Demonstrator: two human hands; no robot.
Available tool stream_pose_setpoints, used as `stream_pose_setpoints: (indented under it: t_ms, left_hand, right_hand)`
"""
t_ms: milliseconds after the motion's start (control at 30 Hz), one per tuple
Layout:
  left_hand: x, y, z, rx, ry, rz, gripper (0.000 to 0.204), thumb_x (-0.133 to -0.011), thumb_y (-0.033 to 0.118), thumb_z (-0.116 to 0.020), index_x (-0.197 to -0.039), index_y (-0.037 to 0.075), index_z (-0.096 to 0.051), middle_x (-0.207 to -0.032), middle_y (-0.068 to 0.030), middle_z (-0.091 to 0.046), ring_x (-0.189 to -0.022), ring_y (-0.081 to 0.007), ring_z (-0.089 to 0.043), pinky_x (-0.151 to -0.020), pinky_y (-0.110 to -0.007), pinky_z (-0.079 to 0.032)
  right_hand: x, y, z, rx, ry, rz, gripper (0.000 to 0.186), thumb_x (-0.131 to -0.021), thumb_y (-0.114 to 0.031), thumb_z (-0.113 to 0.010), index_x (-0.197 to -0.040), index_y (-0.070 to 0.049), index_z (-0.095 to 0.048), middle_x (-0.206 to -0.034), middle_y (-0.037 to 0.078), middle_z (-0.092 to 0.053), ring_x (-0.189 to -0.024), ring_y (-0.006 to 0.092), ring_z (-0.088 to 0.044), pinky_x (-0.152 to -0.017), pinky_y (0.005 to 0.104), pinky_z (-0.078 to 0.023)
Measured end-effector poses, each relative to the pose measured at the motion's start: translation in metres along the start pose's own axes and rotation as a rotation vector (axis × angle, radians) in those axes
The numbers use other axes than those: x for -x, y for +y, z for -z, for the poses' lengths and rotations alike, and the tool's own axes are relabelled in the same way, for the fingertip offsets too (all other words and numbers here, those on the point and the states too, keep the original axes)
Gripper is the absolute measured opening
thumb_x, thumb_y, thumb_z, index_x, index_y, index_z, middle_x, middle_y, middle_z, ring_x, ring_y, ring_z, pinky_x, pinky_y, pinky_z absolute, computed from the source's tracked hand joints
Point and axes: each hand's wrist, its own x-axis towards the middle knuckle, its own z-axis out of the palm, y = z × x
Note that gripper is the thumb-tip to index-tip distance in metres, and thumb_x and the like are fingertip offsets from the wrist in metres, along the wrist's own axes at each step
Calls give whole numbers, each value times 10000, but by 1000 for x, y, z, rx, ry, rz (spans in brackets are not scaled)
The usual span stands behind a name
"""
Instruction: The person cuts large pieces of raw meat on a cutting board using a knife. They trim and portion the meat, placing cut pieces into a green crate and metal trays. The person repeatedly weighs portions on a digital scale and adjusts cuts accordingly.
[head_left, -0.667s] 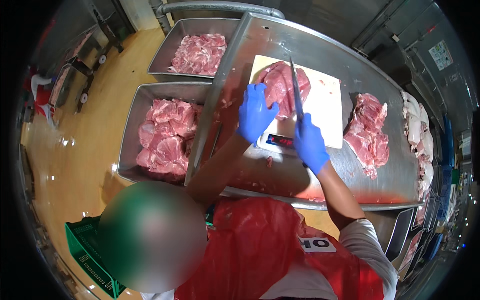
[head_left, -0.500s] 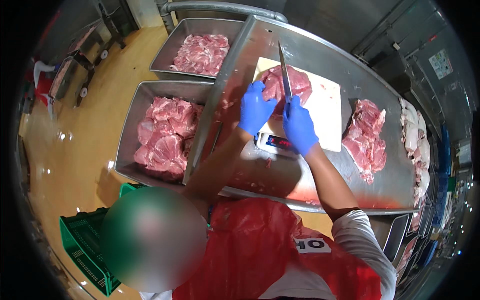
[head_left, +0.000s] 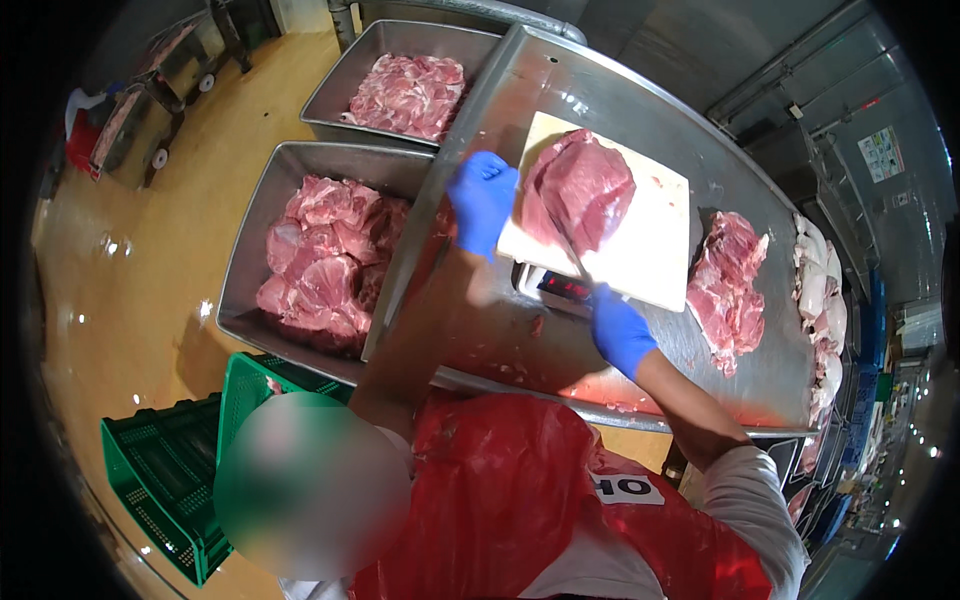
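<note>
A large piece of raw pink meat lies on a white cutting board, which rests on a scale with a lit display. My right hand, in a blue glove, grips a knife. The blade points away from me and lies along the near left side of the meat, its tip hard to make out. To the left of the board, my left hand, also blue-gloved, is closed with curled fingers, apart from the meat. What it holds, if anything, is hidden.
Right of the board lies another meat slab on the steel table. Pale pieces line the far right end. Two steel tubs with meat stand left, green crates below. A person stands far left.
My left hand has come off the meat and moved left. My right hand has drawn the knife back toward me, so the blade sits lower along the meat, which appears turned.
</note>
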Motion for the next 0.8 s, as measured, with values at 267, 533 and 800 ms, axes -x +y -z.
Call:
stream_pose_setpoints:
  t_ms: [267,533,800]
  left_hand:
    - [47,0,13,-289,-113,-106,311,-783,156,-747,-1008,19,-582,-973,-152,-642,-836,-237,-638,-754,-330,-506]
    - [44,-7,-9,-279,-197,-32,176,-719,81,-702,-787,41,-545,-719,-162,-599,-717,-368,-630,-631,-437,-490]
    - [-13,13,27,87,-125,41,176,-758,12,-669,-730,47,-499,-657,-31,-552,-620,-121,-522,-570,-307,-450]
  right_hand:
    - [3,-27,71,-12,168,-32,147,-965,-170,-459,-1017,-35,-434,-736,279,-634,-659,477,-630,-605,556,-508]
    - [-82,-79,69,-30,233,15,150,-915,-90,-459,-1023,13,-444,-758,289,-641,-717,466,-644,-652,541,-508]
    - [-24,-1,30,141,-37,56,232,-896,-86,-473,-1105,12,-450,-868,265,-662,-783,436,-669,-696,509,-540]
